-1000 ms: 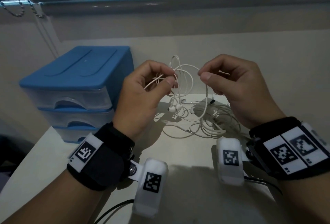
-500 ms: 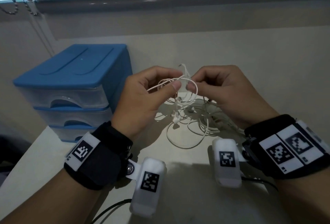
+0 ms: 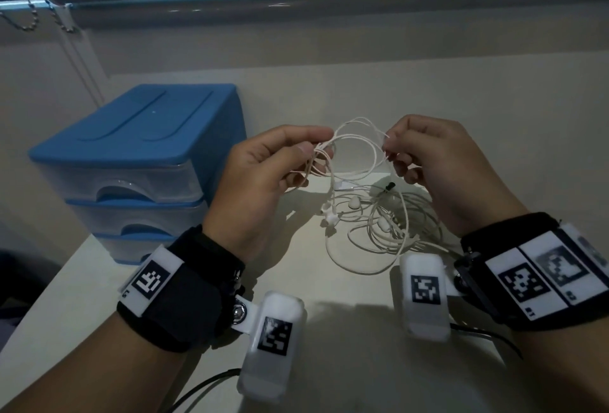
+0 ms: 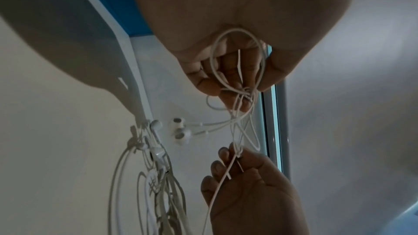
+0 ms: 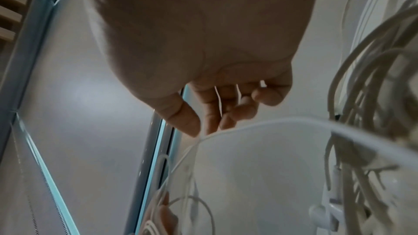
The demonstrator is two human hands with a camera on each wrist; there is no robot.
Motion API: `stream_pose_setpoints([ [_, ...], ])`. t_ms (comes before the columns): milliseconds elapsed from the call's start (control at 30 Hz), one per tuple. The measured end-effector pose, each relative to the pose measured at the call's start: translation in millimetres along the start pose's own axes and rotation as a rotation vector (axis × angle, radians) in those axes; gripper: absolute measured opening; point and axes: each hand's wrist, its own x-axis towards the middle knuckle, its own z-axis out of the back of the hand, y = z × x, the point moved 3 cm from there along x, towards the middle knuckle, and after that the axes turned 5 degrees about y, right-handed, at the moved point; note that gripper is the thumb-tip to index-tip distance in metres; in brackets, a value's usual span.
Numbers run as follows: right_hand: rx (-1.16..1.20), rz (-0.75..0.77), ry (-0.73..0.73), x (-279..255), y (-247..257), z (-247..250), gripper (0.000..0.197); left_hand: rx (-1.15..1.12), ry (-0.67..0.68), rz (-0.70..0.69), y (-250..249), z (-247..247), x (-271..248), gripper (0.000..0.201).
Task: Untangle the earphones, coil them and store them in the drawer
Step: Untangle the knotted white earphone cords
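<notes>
since half a second ago both hands have drawn apart, stretching loops of thin white earphone cable [image 3: 357,155] between them where before the fingertips nearly met. the left hand [image 3: 263,188] is raised above the pale tabletop [image 3: 346,330], thumb and forefinger pinching a knotted bunch of the cable, with the other fingers curled loosely beneath. in the left wrist view, several strands cross in a small knot at those fingertips [image 4: 262,85]. the right hand [image 3: 448,175] is at the same height, thumb and forefinger pinching a strand, its remaining fingers curled. the right wrist view shows the strand leaving that pinch [image 5: 196,131] and arcing away to the side.

below the hands, the rest of the earphones hangs down and lies in a loose white heap of cable [image 3: 395,231] on the tabletop, with white earbuds [image 3: 329,215] dangling just above it.

to the left, at the back of the table, stands a small plastic drawer unit with a blue top and three clear drawers [image 3: 131,162], all closed. a beaded blind chain [image 3: 23,4] hangs at the far upper left.
</notes>
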Motion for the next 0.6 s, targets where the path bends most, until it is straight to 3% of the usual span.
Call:
stream_pose_setpoints([
  [133, 0.053, 0.212, -0.059, -3, 12, 3, 0.004, 0.000, 0.013, 0.006, 0, 0, 0, 0.025],
  [233, 0.082, 0.374, 0.061, -11, 25, 0, 0.009, -0.035, 0.013, 0.019, 2, 0, 0, 0.026],
  [400, -0.138, 0.239, 0.338, -18, 24, -17, 0.015, -0.050, 0.019, 0.015, 1, -2, 0, 0.026],
  [600, -0.178, 0.143, 0.293, -15, 17, -16, 0.011, -0.034, 0.038, -0.007, 2, -2, 0, 0.027],
])
